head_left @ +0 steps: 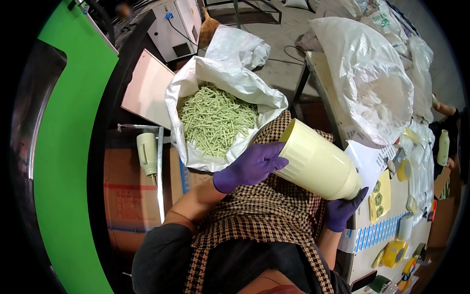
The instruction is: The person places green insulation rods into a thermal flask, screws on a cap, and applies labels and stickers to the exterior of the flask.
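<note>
Both my hands wear purple gloves and hold a pale yellow plastic bottle-shaped shell [320, 161] tilted across my lap. Its wide open mouth points up and to the left; the narrow neck is at the lower right. My left hand [252, 166] is closed on the wide rim, with the thumb and fingers at the edge. At the neck, my right hand [345, 209] grips from below, partly hidden by the shell. Just beyond my left hand stands a white woven sack [271, 100] filled with thin pale green plastic sticks [215, 117].
A smaller pale yellow part [147, 153] lies on cardboard boxes [129, 196] at left, beside a metal strip [160, 181]. A green panel [71, 147] borders the left. On the right, a table holds a large white bag [362, 54] and yellow tape rolls [394, 253]. Another person [448, 125] is at far right.
</note>
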Demonstrator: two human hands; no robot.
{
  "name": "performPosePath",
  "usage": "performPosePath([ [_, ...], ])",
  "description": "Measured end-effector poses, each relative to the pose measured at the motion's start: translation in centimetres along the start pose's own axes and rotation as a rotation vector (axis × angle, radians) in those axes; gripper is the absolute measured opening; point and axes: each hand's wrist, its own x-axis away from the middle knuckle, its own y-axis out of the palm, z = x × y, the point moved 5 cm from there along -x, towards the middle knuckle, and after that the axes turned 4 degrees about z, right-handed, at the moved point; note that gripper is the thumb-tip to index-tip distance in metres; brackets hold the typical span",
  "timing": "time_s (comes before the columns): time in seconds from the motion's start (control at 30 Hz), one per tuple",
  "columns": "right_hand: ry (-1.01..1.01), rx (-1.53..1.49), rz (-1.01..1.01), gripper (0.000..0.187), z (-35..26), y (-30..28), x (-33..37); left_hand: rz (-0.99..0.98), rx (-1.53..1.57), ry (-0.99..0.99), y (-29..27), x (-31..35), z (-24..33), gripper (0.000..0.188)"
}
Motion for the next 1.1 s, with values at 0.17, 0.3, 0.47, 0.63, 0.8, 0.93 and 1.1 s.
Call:
performPosePath([
  [0.17, 0.224, -0.204, -0.054, 0.071, -0.3, 1.3, 0.9, 0.193, -0.027, 0.037, -1.7, 0.3, -1.3, 0.030],
  [0.3, 0.150, -0.163, -0.125, 0.077, -0.4, 3.1, 3.1, 0.411, -0.167, 0.023, -3.7, -0.6, -2.3, 0.038],
  [0.47, -0.334, 0.271, -0.333, 0.072, -0.2, 3.2, 3.7, 0.333, 0.112, -0.127, -5.0, -0.4, -2.3, 0.044],
  [0.63, -0.332, 0.362, -0.567, 0.064, 0.5, 3.1, 0.6, 0.137, 0.439, -0.140, -4.5, 1.4, -3.1, 0.059],
  [0.8, 0.432, -0.341, -0.313, 0.068, 1.3, 8.2, -2.5, -0.167, 0.535, -0.077, -6.5, 3.3, 0.1, 0.094],
  [0.93, -0.250, 0.216, -0.518, 0.095, 1.0, 14.5, -1.3, 0.460, -0.382, 0.203, -13.1, 6.0, 0.0, 0.122],
  [1.1, -0.572, 0.254, -1.245, 0.099, 2.7, 21.6, 4.2, 0.358, -1.277, 0.348, -5.4, 6.6, 2.8, 0.121],
])
